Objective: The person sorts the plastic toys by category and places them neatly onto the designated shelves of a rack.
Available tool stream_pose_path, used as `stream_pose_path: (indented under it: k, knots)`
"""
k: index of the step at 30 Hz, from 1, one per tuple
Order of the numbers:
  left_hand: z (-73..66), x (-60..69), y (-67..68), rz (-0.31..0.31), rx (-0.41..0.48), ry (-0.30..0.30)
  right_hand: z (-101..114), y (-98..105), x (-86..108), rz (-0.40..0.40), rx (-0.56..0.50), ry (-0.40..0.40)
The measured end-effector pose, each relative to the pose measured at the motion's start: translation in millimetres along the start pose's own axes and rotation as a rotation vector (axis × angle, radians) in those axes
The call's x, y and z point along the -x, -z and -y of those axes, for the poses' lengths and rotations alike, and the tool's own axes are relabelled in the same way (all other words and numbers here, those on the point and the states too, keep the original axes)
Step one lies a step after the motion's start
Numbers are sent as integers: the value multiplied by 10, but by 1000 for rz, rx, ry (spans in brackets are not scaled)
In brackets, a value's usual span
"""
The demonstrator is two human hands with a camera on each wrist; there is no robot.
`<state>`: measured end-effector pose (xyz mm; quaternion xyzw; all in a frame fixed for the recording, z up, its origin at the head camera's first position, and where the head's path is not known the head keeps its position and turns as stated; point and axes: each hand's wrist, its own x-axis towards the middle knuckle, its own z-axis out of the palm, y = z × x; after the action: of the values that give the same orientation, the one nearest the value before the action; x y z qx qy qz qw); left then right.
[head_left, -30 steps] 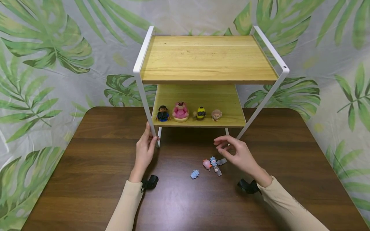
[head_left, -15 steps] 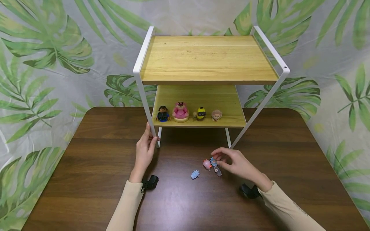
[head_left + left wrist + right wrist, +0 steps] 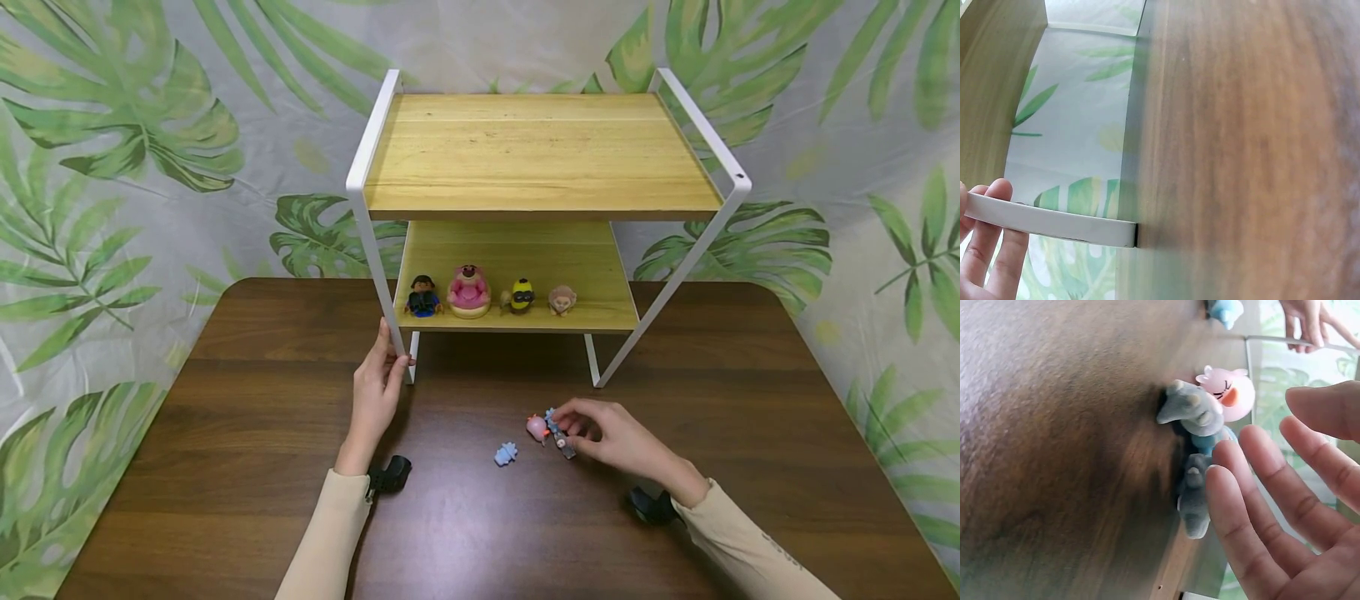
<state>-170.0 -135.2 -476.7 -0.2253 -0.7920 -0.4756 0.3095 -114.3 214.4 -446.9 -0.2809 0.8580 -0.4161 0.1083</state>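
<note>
My left hand (image 3: pixel 375 392) grips the white front left leg (image 3: pixel 1054 223) of a two-tier shelf, thumb and fingers on either side of it. Over a small cluster of toy figures on the table hovers my right hand (image 3: pixel 611 433), fingers bent and apart, holding nothing. Its fingertips are close to a grey figure (image 3: pixel 1194 503); whether they touch it I cannot tell. Another grey figure (image 3: pixel 562 444), a blue figure (image 3: pixel 551 419) and a pink bird (image 3: pixel 536 427) lie together there. A separate light blue figure (image 3: pixel 506 453) lies to their left.
On the lower shelf board (image 3: pixel 607 275) stand a dark-haired figure (image 3: pixel 423 296), a pink bear (image 3: pixel 468 292), a yellow-and-black figure (image 3: pixel 521 294) and a lion-like head (image 3: pixel 562 299). The upper board (image 3: pixel 540 150) overhangs them. A leaf-print cloth (image 3: pixel 112 125) hangs behind the brown table (image 3: pixel 247 400).
My right hand has come down and toward me from beside the shelf's right leg to the toy cluster, covering the grey figure on its right. The left hand stays on the leg.
</note>
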Motion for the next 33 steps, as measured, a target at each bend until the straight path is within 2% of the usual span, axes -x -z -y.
stream_pose_path:
  k: [7,20,33]
  knots:
    - [8,3,-2,0,1,-4,-36,-39,21,-3,75,26]
    - [-22,-10,1,-6,33,-10,-32,-97,21,16,256,24]
    - [3,3,-2,2,19,3,-21,-147,3,3,321,40]
